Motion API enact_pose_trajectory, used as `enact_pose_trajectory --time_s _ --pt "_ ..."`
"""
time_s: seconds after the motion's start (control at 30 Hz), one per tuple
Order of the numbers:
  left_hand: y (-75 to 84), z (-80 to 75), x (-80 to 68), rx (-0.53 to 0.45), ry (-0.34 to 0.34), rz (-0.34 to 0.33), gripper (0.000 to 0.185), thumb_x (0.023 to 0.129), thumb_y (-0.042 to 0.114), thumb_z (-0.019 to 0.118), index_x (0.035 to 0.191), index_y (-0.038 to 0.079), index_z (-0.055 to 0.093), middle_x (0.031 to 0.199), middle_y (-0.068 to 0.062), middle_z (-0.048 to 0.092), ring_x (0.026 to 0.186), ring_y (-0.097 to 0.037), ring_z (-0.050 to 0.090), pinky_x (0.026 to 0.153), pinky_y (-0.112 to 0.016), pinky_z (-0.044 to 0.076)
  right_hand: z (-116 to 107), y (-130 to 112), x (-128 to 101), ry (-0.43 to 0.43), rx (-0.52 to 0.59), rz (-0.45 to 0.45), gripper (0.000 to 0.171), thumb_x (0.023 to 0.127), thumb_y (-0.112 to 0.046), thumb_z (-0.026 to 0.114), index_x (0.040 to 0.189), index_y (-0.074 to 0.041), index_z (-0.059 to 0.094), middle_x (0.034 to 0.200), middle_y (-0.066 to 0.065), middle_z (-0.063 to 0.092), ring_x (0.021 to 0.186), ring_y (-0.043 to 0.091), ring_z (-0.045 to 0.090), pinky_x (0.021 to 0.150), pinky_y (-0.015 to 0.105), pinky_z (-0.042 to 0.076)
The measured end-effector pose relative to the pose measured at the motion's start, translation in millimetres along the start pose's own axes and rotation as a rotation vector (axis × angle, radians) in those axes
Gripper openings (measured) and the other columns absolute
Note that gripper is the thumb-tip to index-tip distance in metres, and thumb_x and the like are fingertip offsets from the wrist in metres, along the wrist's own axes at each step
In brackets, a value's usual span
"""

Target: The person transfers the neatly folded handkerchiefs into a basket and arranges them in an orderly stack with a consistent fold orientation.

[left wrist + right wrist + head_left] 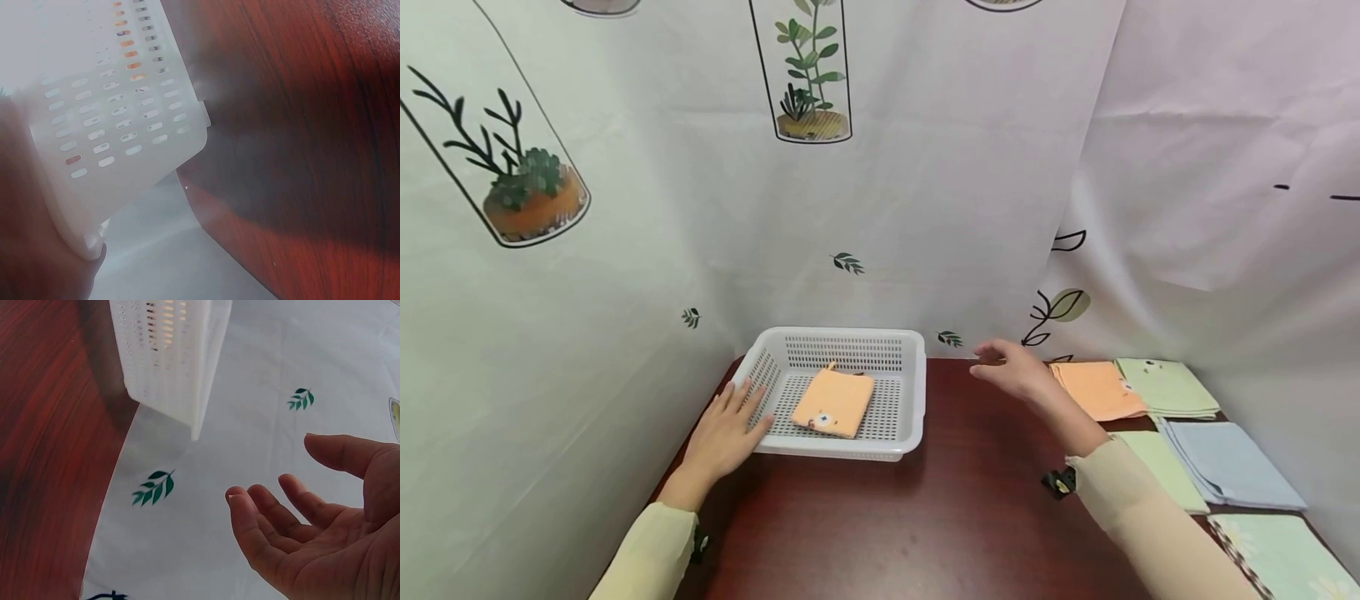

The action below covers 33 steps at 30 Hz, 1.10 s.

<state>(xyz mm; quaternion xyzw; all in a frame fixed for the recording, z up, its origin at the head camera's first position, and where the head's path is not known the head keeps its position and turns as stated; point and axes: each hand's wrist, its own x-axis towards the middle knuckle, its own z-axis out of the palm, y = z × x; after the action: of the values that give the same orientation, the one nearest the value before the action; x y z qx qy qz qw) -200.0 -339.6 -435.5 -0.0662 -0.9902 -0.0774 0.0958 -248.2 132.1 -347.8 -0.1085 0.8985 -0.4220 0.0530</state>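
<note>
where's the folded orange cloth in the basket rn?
Head view: the orange cloth lies flat inside the white basket, left of centre on the table, beside the left hand.

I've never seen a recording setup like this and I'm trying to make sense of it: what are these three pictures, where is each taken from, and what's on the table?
There is no machine here: a person works with two bare hands and wears three cameras. The wide picture comes from the head camera, looking down at a dark wooden table hung round with printed cloth. The two close pictures come from cameras on each wrist.

The left hand lies with straight fingers against the side of a white slotted basket; the left wrist view shows that basket wall close up. Inside lies a folded orange cloth. The right hand hovers open above the table, holding nothing, as its wrist view confirms. To the right lie more folded cloths: orange, green and blue.
</note>
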Motion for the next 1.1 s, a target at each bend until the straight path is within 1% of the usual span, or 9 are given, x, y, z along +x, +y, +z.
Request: enact_pose_trajectory --time_s 0.13,0.23,0.47,0.67,0.8,0.9,1.0,1.1 --pt "0.0 -0.5 0.0 0.003 0.000 0.001 0.068 0.103 0.050 0.046 0.154 0.004 0.042 0.162 -0.024 0.029 0.150 -0.050 0.017 0.120 -0.065 0.017 -3.4 6.8 -7.3 0.022 -0.018 0.000 0.045 0.096 -0.025 0.068 0.133 0.000 0.059 0.135 0.023 0.061 0.127 0.041 0.055 0.101 0.055 0.046" --pt "0.2 -0.6 -0.2 0.002 0.002 0.002 0.068 0.103 0.048 0.048 0.154 0.004 0.042 0.162 -0.025 0.029 0.150 -0.050 0.017 0.120 -0.065 0.017 -5.3 12.3 -12.9 0.027 -0.027 0.004 0.047 0.097 -0.025 0.068 0.135 0.001 0.058 0.135 0.024 0.060 0.127 0.042 0.054 0.102 0.056 0.046" --pt "0.8 0.7 -1.4 -0.003 -0.003 -0.002 0.067 0.103 0.048 0.047 0.154 0.004 0.042 0.162 -0.025 0.028 0.150 -0.050 0.017 0.120 -0.064 0.017 -11.7 25.2 -28.9 0.046 -0.035 0.041 0.048 0.097 -0.028 0.067 0.136 -0.001 0.057 0.136 0.023 0.059 0.127 0.042 0.053 0.099 0.055 0.047" --pt "1.1 1.4 -1.8 0.002 0.000 0.000 0.068 0.103 0.050 0.046 0.153 0.004 0.043 0.162 -0.024 0.029 0.150 -0.049 0.018 0.120 -0.064 0.019 -20.8 32.4 -42.9 0.064 -0.061 0.044 0.050 0.097 -0.032 0.067 0.135 -0.001 0.058 0.136 0.025 0.059 0.127 0.044 0.053 0.098 0.056 0.047" --pt "1.4 0.8 -1.5 0.004 0.001 0.001 0.068 0.103 0.050 0.046 0.153 0.004 0.043 0.162 -0.024 0.029 0.150 -0.049 0.018 0.120 -0.064 0.018 -26.6 38.7 -50.6 0.077 -0.069 0.041 0.049 0.096 -0.031 0.067 0.133 0.000 0.058 0.134 0.026 0.060 0.125 0.045 0.054 0.097 0.056 0.047" --pt "1.8 0.1 -1.6 0.000 -0.002 -0.002 0.068 0.103 0.050 0.046 0.153 0.004 0.042 0.162 -0.024 0.029 0.151 -0.049 0.017 0.120 -0.064 0.017 -29.3 43.2 -55.4 0.082 -0.062 0.044 0.049 0.096 -0.029 0.068 0.133 0.002 0.058 0.133 0.027 0.060 0.123 0.046 0.055 0.092 0.053 0.050" --pt "2.0 -0.3 -1.6 -0.006 -0.003 -0.003 0.068 0.103 0.049 0.047 0.154 0.004 0.042 0.163 -0.024 0.028 0.151 -0.049 0.017 0.120 -0.064 0.017 -31.5 47.1 -60.1 0.079 -0.039 0.057 0.050 0.096 -0.029 0.068 0.133 0.002 0.057 0.134 0.028 0.058 0.121 0.046 0.057 0.079 0.045 0.056" --pt "1.8 -0.2 -1.6 -0.008 0.000 -0.003 0.067 0.103 0.048 0.048 0.153 0.003 0.042 0.162 -0.024 0.028 0.151 -0.049 0.017 0.120 -0.065 0.017 -33.3 50.9 -64.2 0.071 0.001 0.076 0.051 0.097 -0.029 0.068 0.135 0.002 0.055 0.135 0.029 0.056 0.118 0.044 0.059 0.068 0.037 0.057"
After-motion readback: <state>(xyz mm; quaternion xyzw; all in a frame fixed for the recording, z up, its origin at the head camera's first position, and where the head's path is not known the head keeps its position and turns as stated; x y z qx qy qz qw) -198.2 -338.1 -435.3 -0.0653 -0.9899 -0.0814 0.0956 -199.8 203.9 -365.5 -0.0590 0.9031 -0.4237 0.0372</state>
